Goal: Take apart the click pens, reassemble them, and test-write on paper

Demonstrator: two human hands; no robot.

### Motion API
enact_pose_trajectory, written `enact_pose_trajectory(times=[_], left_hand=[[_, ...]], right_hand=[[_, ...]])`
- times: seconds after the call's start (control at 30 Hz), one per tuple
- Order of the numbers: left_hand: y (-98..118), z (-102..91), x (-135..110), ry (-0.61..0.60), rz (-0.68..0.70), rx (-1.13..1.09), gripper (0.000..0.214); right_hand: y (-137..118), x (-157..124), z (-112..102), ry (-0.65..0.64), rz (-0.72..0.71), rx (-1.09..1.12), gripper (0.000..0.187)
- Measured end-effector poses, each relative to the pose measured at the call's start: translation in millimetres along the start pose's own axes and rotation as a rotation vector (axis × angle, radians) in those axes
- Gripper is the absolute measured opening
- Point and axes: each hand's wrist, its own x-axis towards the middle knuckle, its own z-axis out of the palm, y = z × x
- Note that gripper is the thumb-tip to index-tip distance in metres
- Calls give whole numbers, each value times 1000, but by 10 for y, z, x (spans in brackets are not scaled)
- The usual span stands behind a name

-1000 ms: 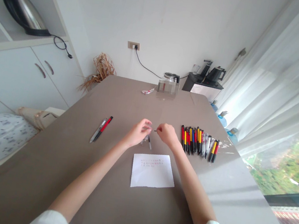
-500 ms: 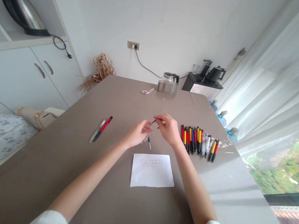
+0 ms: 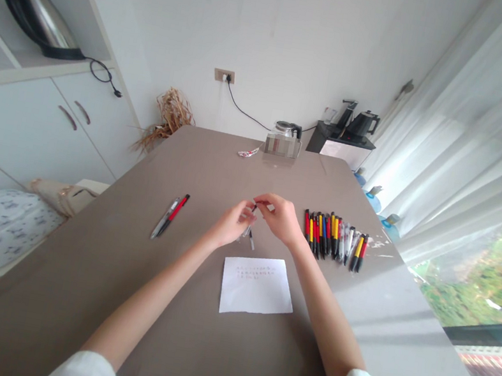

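Over the middle of the table, my left hand (image 3: 231, 222) is closed around a thin, clear pen barrel, mostly hidden by the fingers. My right hand (image 3: 280, 219) pinches a small dark pen piece (image 3: 255, 207) at the barrel's upper end. The fingertips of both hands nearly meet there. Just below them, a slim clear-and-dark pen part (image 3: 251, 240) shows; whether it rests on the table I cannot tell. A white sheet of paper (image 3: 256, 296) with handwritten lines lies nearer to me.
A row of pens in red, yellow, blue, white and black (image 3: 330, 236) lies to the right. On the left lie a red pen (image 3: 174, 215) and a clear pen (image 3: 164, 218). At the far edge stand a glass kettle (image 3: 285, 128) and a box (image 3: 282, 146).
My right hand has moved slightly left and down, bringing the dark piece against the top of what my left hand holds. My left hand has stayed nearly still.
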Motion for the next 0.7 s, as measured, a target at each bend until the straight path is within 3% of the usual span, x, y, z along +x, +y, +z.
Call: enact_pose_trajectory(times=[0.7], left_hand=[[-73,18,49,36,-22,-43,25]], right_hand=[[-43,-6,-19,-51,29,-29,23]])
